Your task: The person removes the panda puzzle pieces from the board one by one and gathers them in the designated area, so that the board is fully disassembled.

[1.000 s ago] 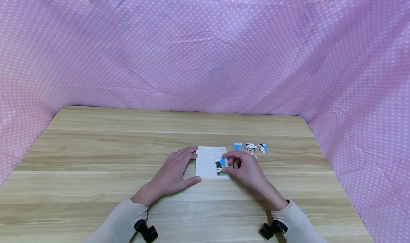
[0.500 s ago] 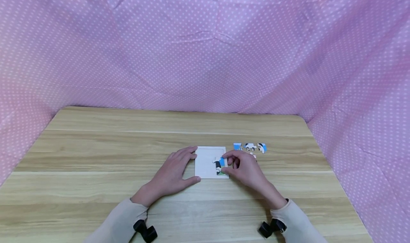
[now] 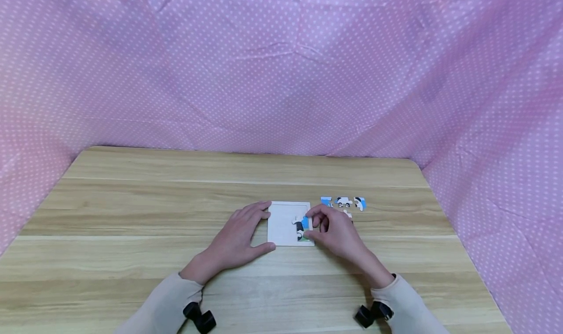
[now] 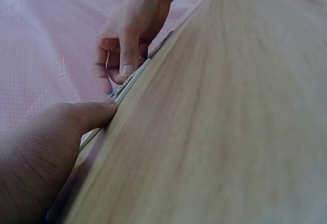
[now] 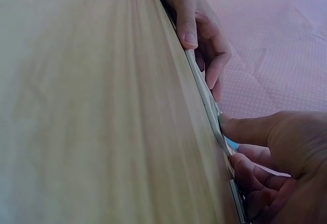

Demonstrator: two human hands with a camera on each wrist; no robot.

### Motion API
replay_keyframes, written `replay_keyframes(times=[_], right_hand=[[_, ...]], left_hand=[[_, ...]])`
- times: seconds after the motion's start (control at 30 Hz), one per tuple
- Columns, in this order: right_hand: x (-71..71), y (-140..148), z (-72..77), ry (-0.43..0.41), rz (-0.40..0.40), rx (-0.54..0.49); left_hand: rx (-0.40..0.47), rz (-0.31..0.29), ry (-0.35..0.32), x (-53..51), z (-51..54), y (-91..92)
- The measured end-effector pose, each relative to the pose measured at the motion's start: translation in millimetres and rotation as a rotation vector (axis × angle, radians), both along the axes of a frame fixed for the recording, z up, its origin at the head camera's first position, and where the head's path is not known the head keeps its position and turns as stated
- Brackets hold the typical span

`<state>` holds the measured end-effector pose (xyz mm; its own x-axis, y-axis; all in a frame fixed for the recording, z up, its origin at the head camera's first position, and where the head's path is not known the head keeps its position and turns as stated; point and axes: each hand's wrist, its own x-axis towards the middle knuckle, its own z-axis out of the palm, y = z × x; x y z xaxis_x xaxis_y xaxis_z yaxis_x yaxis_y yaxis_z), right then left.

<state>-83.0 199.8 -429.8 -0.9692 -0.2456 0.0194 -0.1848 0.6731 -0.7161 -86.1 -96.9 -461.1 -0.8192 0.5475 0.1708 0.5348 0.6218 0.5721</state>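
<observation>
A white square puzzle tray [image 3: 281, 226] lies flat on the table. My left hand [image 3: 237, 236] rests along its left side, fingers extended, thumb at the near left corner. Over the right part of the tray, my right hand [image 3: 336, 231] pinches a puzzle piece [image 3: 305, 221] with blue on it between thumb and forefinger. Black, white and green printing shows just below and left of the fingers; I cannot tell whether that is one piece or two. In the right wrist view the right thumb [image 5: 250, 128] presses at the tray's edge, and the fingers hide most of the piece.
Loose panda puzzle pieces lie beyond the right hand: a blue one [image 3: 326, 201], a panda face [image 3: 343, 202] and a black, white and blue one [image 3: 359, 203]. Another piece [image 3: 348, 213] is partly hidden by that hand. A pink dotted cloth [image 3: 281, 79] hangs behind the table [image 3: 132, 202].
Both hands stay almost in place. The piece under the right fingers has shifted only very slightly in the tray; the left hand keeps its position at the tray's side.
</observation>
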Motion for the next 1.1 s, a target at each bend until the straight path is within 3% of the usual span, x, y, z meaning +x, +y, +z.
replay_keyframes(times=[0.37, 0.77, 1.1], right_hand=[[0.2, -1.4, -0.7, -0.003, -0.018, -0.02], [0.8, -2.5, -0.7, 0.058, -0.036, 0.02], [2.6, -1.2, -2.6, 0.107, 0.014, 0.008]], left_hand=[[-0.002, 0.002, -0.005, 0.2, 0.8, 0.4], [0.002, 0.004, -0.001, 0.1, 0.1, 0.2], [0.007, 0.003, 0.0, -0.1, -0.6, 0.5]])
